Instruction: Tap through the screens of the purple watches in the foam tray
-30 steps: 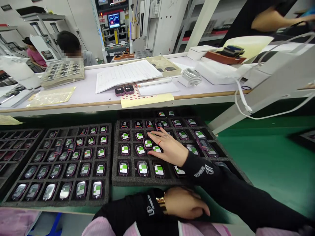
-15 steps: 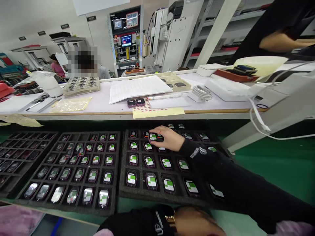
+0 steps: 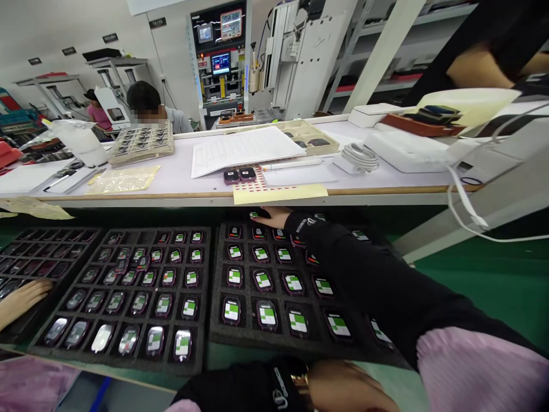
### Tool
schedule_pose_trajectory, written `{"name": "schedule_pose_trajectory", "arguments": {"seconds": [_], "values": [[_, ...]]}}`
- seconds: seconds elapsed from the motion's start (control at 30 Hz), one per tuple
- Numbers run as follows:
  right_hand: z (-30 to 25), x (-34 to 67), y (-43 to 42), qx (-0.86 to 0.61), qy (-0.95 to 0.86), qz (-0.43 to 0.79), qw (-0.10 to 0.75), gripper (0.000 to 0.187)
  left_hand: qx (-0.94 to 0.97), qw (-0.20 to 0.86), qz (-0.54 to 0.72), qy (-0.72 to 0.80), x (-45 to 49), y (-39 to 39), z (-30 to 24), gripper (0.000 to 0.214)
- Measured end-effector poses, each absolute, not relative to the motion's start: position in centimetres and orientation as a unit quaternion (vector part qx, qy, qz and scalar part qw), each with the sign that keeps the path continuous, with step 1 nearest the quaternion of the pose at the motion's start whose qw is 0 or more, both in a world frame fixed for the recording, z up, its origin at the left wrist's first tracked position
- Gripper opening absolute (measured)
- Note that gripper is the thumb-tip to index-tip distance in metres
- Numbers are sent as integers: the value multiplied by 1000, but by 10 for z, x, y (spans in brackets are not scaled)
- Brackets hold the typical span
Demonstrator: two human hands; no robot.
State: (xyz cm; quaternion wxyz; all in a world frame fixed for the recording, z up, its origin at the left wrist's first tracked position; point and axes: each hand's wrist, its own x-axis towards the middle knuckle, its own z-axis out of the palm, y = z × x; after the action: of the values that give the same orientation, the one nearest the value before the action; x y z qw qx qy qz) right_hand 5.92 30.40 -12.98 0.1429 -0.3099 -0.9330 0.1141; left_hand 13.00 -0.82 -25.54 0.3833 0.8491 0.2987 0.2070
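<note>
My right hand (image 3: 274, 217) reaches to the back of the right-hand black foam tray (image 3: 217, 286), partly under the raised shelf. Its thumb and fingers close around a smartwatch (image 3: 254, 215) with a lit screen; the shelf edge hides part of the fingers. In front of it, smartwatches (image 3: 262, 280) sit in the tray's compartments, many showing green and white screens. My left hand (image 3: 349, 386) lies low at the bottom edge, back upward, near the front of this tray. Its fingers are blurred and partly cut off, so what they do is unclear.
A second foam tray (image 3: 206, 297) with smartwatches stands to the left, two watches lying on top. Another person's hand (image 3: 28, 300) rests over the far-left tray (image 3: 64, 286). The shelf (image 3: 180, 186) above holds papers (image 3: 244, 150), two watches (image 3: 239, 175) and a coiled cable (image 3: 360, 157).
My right hand has moved back and slightly left from above the tray's rear rows to beneath the shelf edge. Another person's hand has appeared at the left. My left hand has barely moved.
</note>
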Motion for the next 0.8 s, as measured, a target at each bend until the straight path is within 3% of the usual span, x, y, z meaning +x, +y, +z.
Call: {"name": "schedule_pose_trajectory", "arguments": {"seconds": [0.17, 0.43, 0.6, 0.8], "values": [[-122, 102, 288, -308, -930, 126, 154, 46, 885, 395, 128, 212, 113, 1, -237, 21], [-121, 170, 251, -308, -925, 140, 173, 74, 897, 374, 71, 226, 101, -4, -212, 26], [-131, 180, 239, -314, -919, 147, 189, 65, 908, 348, 55, 229, 95, -3, -197, 27], [-112, 199, 213, -332, -894, 129, 270, 60, 909, 342, 49, 233, 93, -1, -188, 28]]}}
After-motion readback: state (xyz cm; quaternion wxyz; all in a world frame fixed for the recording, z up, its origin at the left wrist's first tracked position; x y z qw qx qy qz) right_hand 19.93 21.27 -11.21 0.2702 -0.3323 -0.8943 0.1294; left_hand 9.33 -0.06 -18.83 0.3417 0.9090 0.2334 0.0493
